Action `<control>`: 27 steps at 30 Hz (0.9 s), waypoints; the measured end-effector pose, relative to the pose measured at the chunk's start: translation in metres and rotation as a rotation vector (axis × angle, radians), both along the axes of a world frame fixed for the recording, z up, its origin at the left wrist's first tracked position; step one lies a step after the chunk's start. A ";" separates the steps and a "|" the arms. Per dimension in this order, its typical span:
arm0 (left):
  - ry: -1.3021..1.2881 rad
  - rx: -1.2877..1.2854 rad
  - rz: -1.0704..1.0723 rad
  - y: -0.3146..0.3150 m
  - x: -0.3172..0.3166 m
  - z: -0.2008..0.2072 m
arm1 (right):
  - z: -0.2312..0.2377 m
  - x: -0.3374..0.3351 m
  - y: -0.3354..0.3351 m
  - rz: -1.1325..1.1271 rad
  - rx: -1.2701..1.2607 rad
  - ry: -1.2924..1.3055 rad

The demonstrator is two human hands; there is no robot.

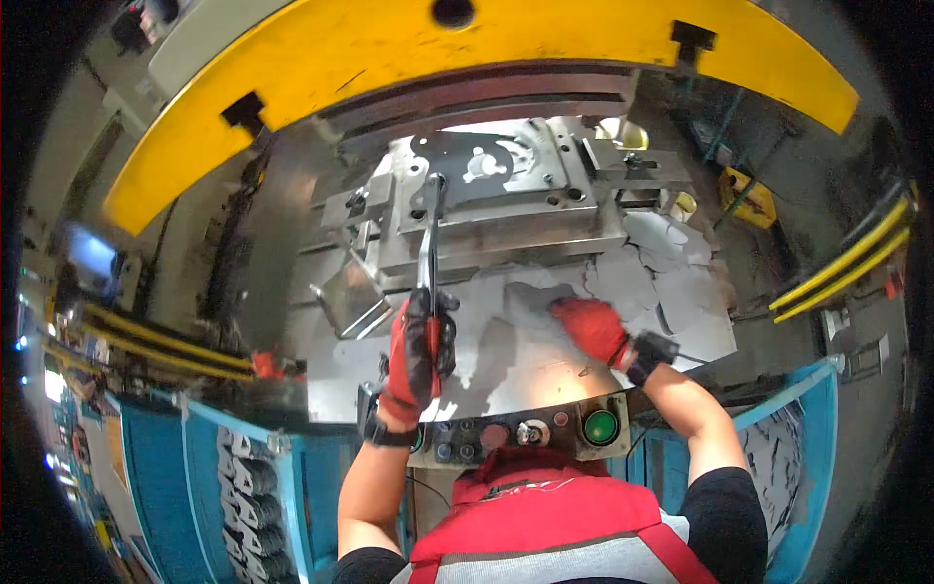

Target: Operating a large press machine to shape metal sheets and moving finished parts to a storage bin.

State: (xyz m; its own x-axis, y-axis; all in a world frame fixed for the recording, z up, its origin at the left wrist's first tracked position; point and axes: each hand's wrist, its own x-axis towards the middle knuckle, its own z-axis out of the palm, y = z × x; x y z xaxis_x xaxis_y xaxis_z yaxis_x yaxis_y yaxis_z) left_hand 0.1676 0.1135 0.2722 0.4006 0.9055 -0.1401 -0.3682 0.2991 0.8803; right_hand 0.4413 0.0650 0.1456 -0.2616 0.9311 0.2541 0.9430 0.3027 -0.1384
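Observation:
My left hand (420, 346), in a red and black glove, is closed around the red handles of long metal tongs (428, 248). The tongs' far end meets the left edge of a dark flat metal plate (448, 158) with cut-outs, which lies on the steel die (506, 216). To the right, my red-gloved right hand (592, 329) is low over the bare metal table (530, 365). Its fingers are pressed together at the edge of a grey flat metal piece (535, 297), blurred by motion. The fingertips themselves are hard to make out.
A yellow press beam (545, 34) arches across the far side. Pale sheet pieces (666, 243) lie right of the die. A button panel (516, 433) with a green button stands before me. Blue bins of metal parts (255, 496) flank me, and yellow bars (842, 258) stand at each side.

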 end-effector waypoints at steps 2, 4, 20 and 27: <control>0.083 -0.024 0.036 -0.028 -0.029 -0.005 | 0.014 0.014 -0.002 -0.035 0.262 0.388; 0.126 0.022 0.093 -0.060 -0.063 -0.018 | 0.032 0.015 -0.008 -0.284 0.215 0.724; 0.376 -0.319 0.431 -0.191 -0.136 -0.056 | 0.099 0.039 0.093 -0.288 0.408 1.141; 0.210 -0.289 0.621 -0.186 -0.140 -0.043 | 0.101 0.041 0.206 -0.553 0.511 1.004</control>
